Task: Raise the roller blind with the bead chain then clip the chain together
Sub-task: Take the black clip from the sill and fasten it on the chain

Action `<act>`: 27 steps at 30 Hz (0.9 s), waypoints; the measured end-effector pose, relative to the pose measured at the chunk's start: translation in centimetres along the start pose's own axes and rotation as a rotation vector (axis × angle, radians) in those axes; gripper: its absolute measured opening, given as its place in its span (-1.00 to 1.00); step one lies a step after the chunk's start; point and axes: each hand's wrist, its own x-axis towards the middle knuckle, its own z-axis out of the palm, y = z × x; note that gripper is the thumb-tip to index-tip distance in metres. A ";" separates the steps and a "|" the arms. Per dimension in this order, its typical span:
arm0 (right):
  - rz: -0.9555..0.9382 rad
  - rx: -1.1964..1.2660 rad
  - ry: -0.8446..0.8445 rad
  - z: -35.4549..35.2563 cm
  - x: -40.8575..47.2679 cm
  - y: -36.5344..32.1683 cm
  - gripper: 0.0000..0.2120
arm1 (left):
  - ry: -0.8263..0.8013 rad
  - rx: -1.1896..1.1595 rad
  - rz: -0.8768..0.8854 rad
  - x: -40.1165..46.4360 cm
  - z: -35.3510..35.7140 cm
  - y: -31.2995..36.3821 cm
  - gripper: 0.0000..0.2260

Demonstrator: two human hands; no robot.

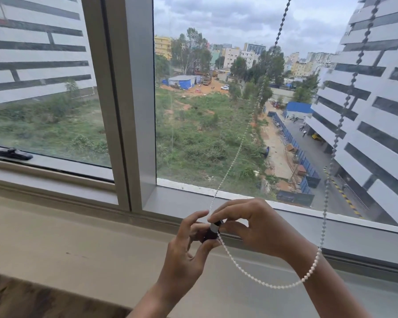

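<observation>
We face a large window (216,99) whose grey frame post (133,111) divides two panes; the view through the glass is open across the visible panes. Below it runs a beige sill (78,244), the surface over which we work. A black window handle (14,154) lies on the left frame rail. The bead chain (244,138) hangs in two strands from the upper right, and its loop sags in a curve under our right wrist. Both strands meet at a small black clip (213,230), held above the sill between our hands. Our left hand (186,251) pinches the clip from below with thumb and fingers. Our right hand (251,226) pinches the clip's top, where one strand enters.
</observation>
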 end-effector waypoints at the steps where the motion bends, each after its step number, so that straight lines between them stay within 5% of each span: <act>1: -0.007 -0.002 -0.008 -0.1 0.0 0.0 -0.76 | -0.007 -0.002 0.002 0.0 0.0 0.0 -0.48; 16: -0.053 -0.021 -0.013 0.2 -0.1 -1.0 -0.85 | -0.014 0.037 -0.061 -0.9 -0.5 0.6 -0.39; 27: 0.005 -0.123 0.273 4.6 -0.9 -1.5 -0.81 | 0.105 0.114 -0.116 -1.5 -0.2 1.5 -0.30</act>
